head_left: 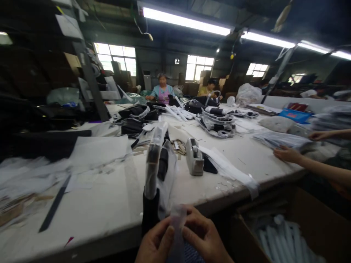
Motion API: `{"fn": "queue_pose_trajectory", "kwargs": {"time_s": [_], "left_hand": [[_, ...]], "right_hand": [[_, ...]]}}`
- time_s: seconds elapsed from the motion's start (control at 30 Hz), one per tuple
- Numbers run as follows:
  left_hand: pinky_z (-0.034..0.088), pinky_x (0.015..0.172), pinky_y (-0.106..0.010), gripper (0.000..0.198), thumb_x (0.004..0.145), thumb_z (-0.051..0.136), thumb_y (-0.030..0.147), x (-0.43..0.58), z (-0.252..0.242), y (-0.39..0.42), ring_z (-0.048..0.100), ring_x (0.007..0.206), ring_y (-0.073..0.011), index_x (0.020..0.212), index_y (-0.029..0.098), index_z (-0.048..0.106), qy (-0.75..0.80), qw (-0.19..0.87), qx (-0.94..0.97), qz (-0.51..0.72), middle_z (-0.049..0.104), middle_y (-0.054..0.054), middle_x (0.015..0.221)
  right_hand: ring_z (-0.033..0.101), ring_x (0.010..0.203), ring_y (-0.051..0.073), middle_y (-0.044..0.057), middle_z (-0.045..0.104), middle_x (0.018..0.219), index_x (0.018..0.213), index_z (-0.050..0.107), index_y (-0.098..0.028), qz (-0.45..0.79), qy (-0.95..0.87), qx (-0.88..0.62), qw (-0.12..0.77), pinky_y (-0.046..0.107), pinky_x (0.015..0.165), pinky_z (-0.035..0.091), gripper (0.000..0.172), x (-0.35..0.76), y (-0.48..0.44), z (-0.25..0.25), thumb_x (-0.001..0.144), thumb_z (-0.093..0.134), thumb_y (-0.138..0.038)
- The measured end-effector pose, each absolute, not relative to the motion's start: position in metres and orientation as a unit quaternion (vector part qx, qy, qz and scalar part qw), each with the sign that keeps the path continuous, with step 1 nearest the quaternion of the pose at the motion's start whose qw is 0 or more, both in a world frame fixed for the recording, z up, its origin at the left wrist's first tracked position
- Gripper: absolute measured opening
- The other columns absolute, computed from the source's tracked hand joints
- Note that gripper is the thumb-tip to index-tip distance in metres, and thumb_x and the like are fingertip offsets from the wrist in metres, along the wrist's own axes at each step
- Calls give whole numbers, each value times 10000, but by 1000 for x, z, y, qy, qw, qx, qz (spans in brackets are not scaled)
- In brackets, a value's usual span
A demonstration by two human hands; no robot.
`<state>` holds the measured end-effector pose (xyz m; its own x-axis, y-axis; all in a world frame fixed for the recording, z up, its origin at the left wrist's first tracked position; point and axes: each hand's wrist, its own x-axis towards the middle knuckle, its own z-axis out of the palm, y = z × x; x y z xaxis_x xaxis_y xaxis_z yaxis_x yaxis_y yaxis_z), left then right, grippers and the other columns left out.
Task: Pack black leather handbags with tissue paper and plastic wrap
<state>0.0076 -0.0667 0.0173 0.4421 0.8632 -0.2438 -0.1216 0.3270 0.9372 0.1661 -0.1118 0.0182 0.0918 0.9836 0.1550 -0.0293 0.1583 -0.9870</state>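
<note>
L hand [157, 241] & R hand [205, 233] are side by side at btm ctr of frame, fingers pointing up & inward, thumbs toward the camera. Both are pinched narrow on a translucent strip [177, 223], L on its left edge, R on its right edge. Forearms run out of the btm edge.

Strip is whitish, see-thru, held approx upright, top end poking just above the fingertips; lower part drops between the hands to the btm edge. Surface looks smooth, w/ a slight sheen.

Just beyond the hands, ctr of frame: black bag [150, 208] at the table's near edge, its tall handle [153, 171] looped up & wrapped in clear plastic w/ glossy highlights. Bit blurry.

Right of that, grey tape dispenser [195, 159] on the white table [109, 208], dark flat object [210, 165] just beside it, then white strips [233, 170] reaching the table edge. Lower right: cardboard box [246, 233] w/ pale tubes [286, 237]. Mid right: co-worker's hands [287, 154] on plastic-covered stuff [282, 139]. Left: dark flat strip [55, 204], white sheets [98, 151]. Upper ctr: more wrapped bags [218, 122], two people seated beyond.
</note>
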Motion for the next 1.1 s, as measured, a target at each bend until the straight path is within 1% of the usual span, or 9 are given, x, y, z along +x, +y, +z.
{"fn": "queue_pose_trajectory", "kwargs": {"time_s": [0.1, 0.2, 0.37, 0.53, 0.7, 0.77, 0.87, 1.03, 1.1], "left_hand": [[529, 909, -393, 505, 651, 765, 643, -7, 10, -72, 699, 956, -312, 916, 214, 793, 433, 691, 444, 371, 773, -102, 966], [532, 881, -336, 438, 645, 786, 607, -38, -10, -82, 703, 943, -297, 859, 225, 800, 482, 650, 438, 391, 780, -77, 912], [542, 804, -317, 456, 640, 768, 634, -83, -38, -97, 699, 870, -288, 815, 214, 796, 541, 581, 476, 378, 773, -59, 840], [526, 864, -327, 489, 623, 774, 635, -99, -39, -100, 696, 928, -292, 835, 195, 783, 565, 576, 414, 421, 771, -67, 869], [515, 845, -297, 467, 640, 788, 601, -106, -36, -101, 693, 934, -274, 839, 178, 778, 552, 610, 388, 415, 772, -86, 913], [512, 824, -293, 454, 656, 789, 580, -108, -37, -103, 693, 914, -266, 847, 169, 776, 543, 617, 390, 415, 771, -91, 910], [511, 799, -298, 433, 668, 795, 553, -110, -43, -104, 696, 880, -261, 848, 160, 773, 529, 623, 403, 412, 771, -95, 889], [515, 799, -313, 398, 689, 790, 532, -114, -49, -104, 701, 872, -267, 866, 176, 781, 522, 623, 420, 403, 775, -92, 891], [513, 811, -322, 391, 692, 788, 530, -115, -49, -104, 699, 882, -273, 861, 178, 785, 523, 617, 430, 401, 776, -93, 893]], "right_hand": [[610, 1161, 264, 101, 648, 1251, 1055, 737, -254, 399, -539, -513, 536, 383, 1014, 470, 233, 156, -118, 2, 899, 630, -390], [638, 1110, 244, 87, 688, 1180, 1144, 704, -255, 363, -541, -551, 522, 346, 977, 499, 277, 148, -112, -7, 922, 595, -380], [685, 898, 219, 67, 722, 1054, 1117, 701, -234, 278, -598, -572, 487, 302, 821, 550, 253, 123, -85, -8, 880, 648, -306], [704, 814, 229, 70, 749, 943, 1014, 725, -225, 229, -603, -580, 498, 307, 756, 565, 203, 102, -79, -10, 884, 645, -360], [729, 760, 241, 70, 768, 954, 1037, 741, -222, 255, -601, -583, 484, 334, 781, 576, 250, 86, -85, -14, 871, 645, -382], [720, 665, 226, 79, 770, 922, 1113, 722, -194, 286, -593, -586, 473, 330, 728, 581, 329, 79, -86, -14, 865, 651, -398], [673, 530, 205, 72, 759, 783, 1190, 685, -149, 344, -562, -588, 469, 307, 576, 561, 442, 71, -84, -11, 854, 662, -436], [643, 529, 179, 42, 723, 702, 880, 749, -171, 385, -545, -576, 473, 255, 500, 511, 306, 67, -83, 1, 820, 698, -466], [645, 563, 174, 31, 717, 707, 837, 746, -184, 399, -543, -568, 473, 238, 500, 507, 283, 67, -86, 6, 818, 703, -463]]}}
